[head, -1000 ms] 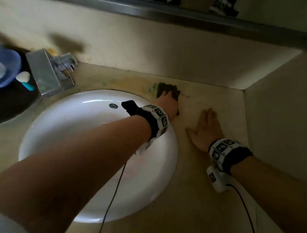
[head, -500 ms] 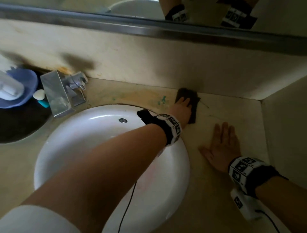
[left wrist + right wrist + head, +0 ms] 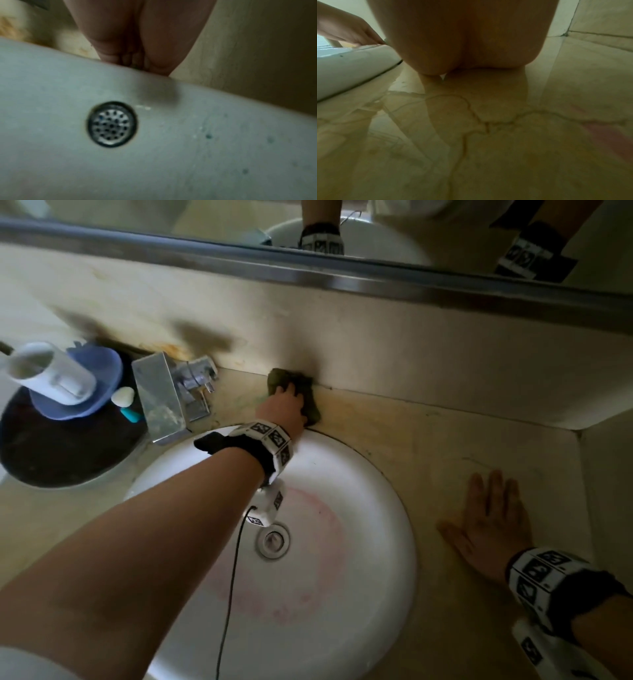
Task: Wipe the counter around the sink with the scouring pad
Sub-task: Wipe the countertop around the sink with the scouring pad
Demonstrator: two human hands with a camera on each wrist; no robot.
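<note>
The dark green scouring pad [image 3: 311, 408] lies on the beige counter [image 3: 428, 440] behind the white sink [image 3: 376, 508], against the back wall. My left hand [image 3: 286, 402] reaches over the basin and presses down on the pad with its fingers on top; most of the pad is hidden under it. In the left wrist view the left hand [image 3: 137, 40] shows above the sink's overflow hole [image 3: 111, 124], with the pad out of sight. My right hand [image 3: 489, 518] lies flat and empty on the counter, right of the sink. From the right wrist, the right hand [image 3: 471, 40] rests on the marbled counter [image 3: 488, 135].
A steel faucet [image 3: 164, 398] stands just left of the pad. Further left, a black round tray [image 3: 51, 453] carries a blue dish [image 3: 102, 378] and a white cup [image 3: 51, 374]. A metal-framed mirror [image 3: 342, 277] runs above the backsplash. A side wall [image 3: 609, 474] closes the counter's right end.
My left hand has slid the pad left along the back of the counter, toward the faucet and up to the wall. The right hand has stayed flat in place.
</note>
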